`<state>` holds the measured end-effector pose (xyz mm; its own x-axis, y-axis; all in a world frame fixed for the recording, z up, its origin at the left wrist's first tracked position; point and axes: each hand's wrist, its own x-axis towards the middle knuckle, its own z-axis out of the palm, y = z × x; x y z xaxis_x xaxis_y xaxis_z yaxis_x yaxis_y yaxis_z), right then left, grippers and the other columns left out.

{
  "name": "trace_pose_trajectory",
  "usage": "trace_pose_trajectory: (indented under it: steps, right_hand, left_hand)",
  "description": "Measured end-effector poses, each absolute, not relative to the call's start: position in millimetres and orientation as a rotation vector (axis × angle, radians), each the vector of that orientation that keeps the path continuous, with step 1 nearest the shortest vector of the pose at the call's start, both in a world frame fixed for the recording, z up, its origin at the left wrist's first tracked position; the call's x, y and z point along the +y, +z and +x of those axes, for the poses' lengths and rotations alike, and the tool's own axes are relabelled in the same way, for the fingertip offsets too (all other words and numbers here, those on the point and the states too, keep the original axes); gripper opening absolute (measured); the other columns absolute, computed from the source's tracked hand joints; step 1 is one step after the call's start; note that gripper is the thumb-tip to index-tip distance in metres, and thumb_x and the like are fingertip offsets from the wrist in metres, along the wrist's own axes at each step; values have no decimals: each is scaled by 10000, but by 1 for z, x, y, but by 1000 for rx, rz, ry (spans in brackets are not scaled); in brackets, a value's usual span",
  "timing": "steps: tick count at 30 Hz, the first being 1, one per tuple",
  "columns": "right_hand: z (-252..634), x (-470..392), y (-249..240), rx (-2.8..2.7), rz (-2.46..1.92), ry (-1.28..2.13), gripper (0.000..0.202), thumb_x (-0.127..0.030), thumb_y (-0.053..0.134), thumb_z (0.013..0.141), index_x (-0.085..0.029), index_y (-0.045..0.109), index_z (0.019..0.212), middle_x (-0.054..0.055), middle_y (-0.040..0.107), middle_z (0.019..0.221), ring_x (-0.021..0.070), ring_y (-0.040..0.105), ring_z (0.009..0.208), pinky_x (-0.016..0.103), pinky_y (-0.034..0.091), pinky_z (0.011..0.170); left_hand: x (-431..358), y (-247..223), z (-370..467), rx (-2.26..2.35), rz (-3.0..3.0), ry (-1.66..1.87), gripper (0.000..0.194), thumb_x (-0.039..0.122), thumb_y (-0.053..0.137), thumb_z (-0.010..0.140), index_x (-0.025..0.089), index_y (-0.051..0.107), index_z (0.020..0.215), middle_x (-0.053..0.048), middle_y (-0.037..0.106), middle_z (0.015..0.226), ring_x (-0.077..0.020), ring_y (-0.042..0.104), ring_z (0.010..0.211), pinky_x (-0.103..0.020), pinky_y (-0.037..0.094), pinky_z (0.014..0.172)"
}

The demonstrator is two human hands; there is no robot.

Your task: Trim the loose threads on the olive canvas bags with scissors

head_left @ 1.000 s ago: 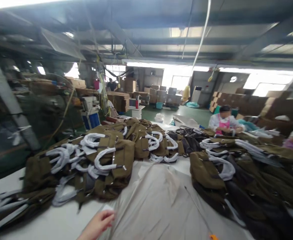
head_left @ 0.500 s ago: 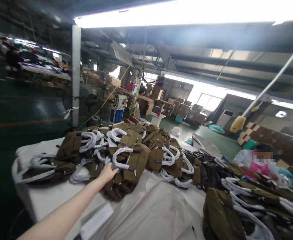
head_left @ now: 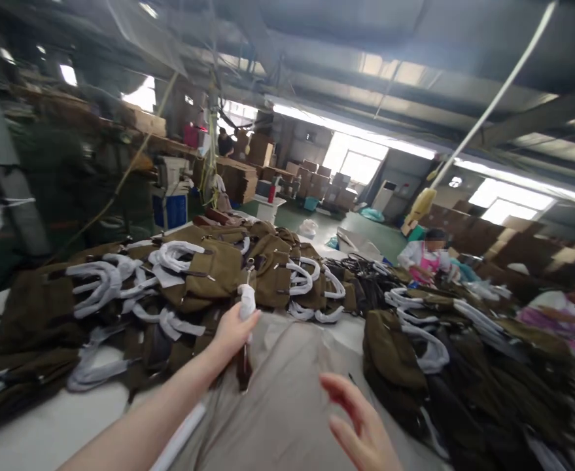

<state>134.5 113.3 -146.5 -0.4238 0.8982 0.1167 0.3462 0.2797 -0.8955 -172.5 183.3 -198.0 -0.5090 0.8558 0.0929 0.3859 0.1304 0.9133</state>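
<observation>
The left hand point(head_left: 232, 330) is clamped on the white-wrapped handle point(head_left: 246, 302) of an olive bag point(head_left: 218, 268) at the near edge of the heap on the worktop point(head_left: 46, 432). The right hand point(head_left: 360, 425) hovers with fingers spread, empty, above grey sheeting point(head_left: 282, 392). A person in pink point(head_left: 427, 256) works at the far side.

Right hand point(head_left: 360, 425) was motion-blurred, its wrist cut off by the bottom edge. Left hand point(head_left: 232, 329) covered most of the white-wrapped handle point(head_left: 246, 302); the bag below it was hidden behind the forearm. Dark bags point(head_left: 503, 392) at the right smeared together, uncountable. Far boxes point(head_left: 324, 183) were too small to read.
</observation>
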Motion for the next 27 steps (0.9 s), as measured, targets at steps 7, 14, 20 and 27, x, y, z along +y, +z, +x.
trace_pose_trajectory:
  steps: [7, 14, 20, 27]
  right_hand:
    - [67, 145, -186, -1016, -1108, 1810, 475, -539, 743, 648, -138, 669, 891, 50, 695, 738, 177, 642, 692, 269, 494, 639]
    - [120, 144, -155, -1230, -1092, 1933, 517, -430, 757, 671, -177, 593, 1092, -42, 626, 742, 58, 476, 510, 212, 438, 556]
    - [142, 131, -121, -1990, -1318, 1158, 221, -291, 689, 776, -189, 717, 970, -30, 637, 724, 84, 490, 566, 210, 412, 556]
    - [171, 119, -105, -2190, -1008, 1009, 167, -194, 646, 778, -164, 748, 907, 26, 747, 882, 150, 646, 787, 253, 490, 771]
  left_hand:
    - [76, -224, -23, 1465, 1809, 1174, 333, 412, 439, 897, 155, 643, 959, -148, 719, 930, -279, 674, 872, -416, 530, 802]
    - [71, -190, -78, 1324, 2106, 721, 459, 457, 397, 953, 185, 653, 685, -42, 675, 672, -165, 621, 648, -267, 444, 655]
    - [101, -148, -101, 1756, 2357, 1022, 452, 425, 534, 892, 170, 606, 1258, -122, 622, 1274, -263, 557, 1205, -397, 410, 1072]
    - [115, -152, -49, 1114, 2657, 217, 372, 347, 547, 905, 225, 640, 1244, -104, 671, 1228, -279, 571, 1190, -416, 433, 1046]
